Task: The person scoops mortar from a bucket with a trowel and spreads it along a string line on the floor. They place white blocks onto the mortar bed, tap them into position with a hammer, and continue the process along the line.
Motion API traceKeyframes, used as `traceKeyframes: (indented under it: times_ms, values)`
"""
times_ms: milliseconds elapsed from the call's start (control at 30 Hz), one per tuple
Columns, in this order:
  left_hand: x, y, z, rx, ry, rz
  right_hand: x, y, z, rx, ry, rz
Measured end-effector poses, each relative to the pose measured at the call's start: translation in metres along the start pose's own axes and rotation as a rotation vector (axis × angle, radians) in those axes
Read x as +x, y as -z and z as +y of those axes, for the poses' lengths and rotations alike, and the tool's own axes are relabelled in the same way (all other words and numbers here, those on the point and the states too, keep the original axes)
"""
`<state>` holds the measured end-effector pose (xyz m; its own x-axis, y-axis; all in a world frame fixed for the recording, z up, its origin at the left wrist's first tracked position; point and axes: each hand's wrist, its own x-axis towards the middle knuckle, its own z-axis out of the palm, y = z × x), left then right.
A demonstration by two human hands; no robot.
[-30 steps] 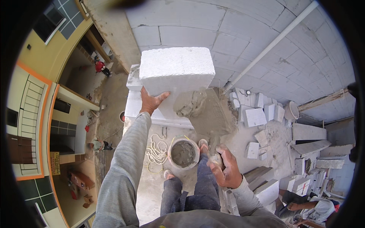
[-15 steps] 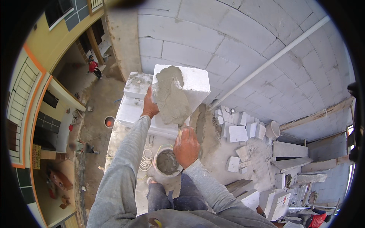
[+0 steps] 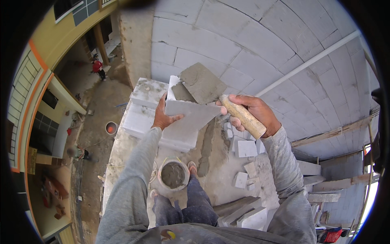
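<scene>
My right hand (image 3: 262,112) is closed round the worn wooden handle of a trowel (image 3: 245,118). The trowel's flat blade, coated in grey mortar (image 3: 202,83), lies over the top of a white building block (image 3: 183,112). More mortar shows on the block beside the blade. My left hand (image 3: 163,117) grips the block's left side, its thumb resting along the face towards me. The block appears tilted, above other white blocks (image 3: 140,118) stacked at the wall. A bucket (image 3: 187,173) of wet mortar stands between my feet.
A tall wall (image 3: 195,36) of pale blocks rises ahead, crossed by a slanting white pipe (image 3: 310,61). Loose blocks (image 3: 246,149) lie at right. On the left, beyond the edge of my platform (image 3: 118,162), lies a lower yard with a bucket (image 3: 111,128) and people.
My right hand has swung up and right with the trowel, its blade now across the block's top. The block has tilted, showing more of its near face. My left hand stays on it.
</scene>
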<state>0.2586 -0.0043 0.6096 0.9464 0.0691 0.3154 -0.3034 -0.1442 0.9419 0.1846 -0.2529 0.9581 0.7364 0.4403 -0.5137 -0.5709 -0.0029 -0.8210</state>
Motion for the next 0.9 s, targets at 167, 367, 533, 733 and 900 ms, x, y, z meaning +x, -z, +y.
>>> traceKeyframes:
  times_ms: [167, 367, 533, 733, 900]
  values:
    - [-0.002, 0.001, 0.004, 0.004, -0.032, 0.026, 0.002, -0.004, 0.009, -0.117, -0.014, 0.098]
    - [-0.004, -0.003, -0.014, 0.042, 0.045, 0.005, -0.013, 0.013, 0.031, -0.042, -0.032, 0.121]
    - [-0.005, -0.001, -0.03, 0.053, 0.061, -0.035, -0.02, 0.027, 0.06, 0.143, 0.016, 0.108]
    - [-0.009, -0.002, -0.028, 0.026, 0.149, -0.012, -0.032, 0.038, 0.075, 0.16, 0.007, 0.202]
    - [-0.009, -0.004, -0.016, -0.042, 0.009, 0.058, -0.036, 0.048, 0.087, 0.17, 0.058, 0.16]
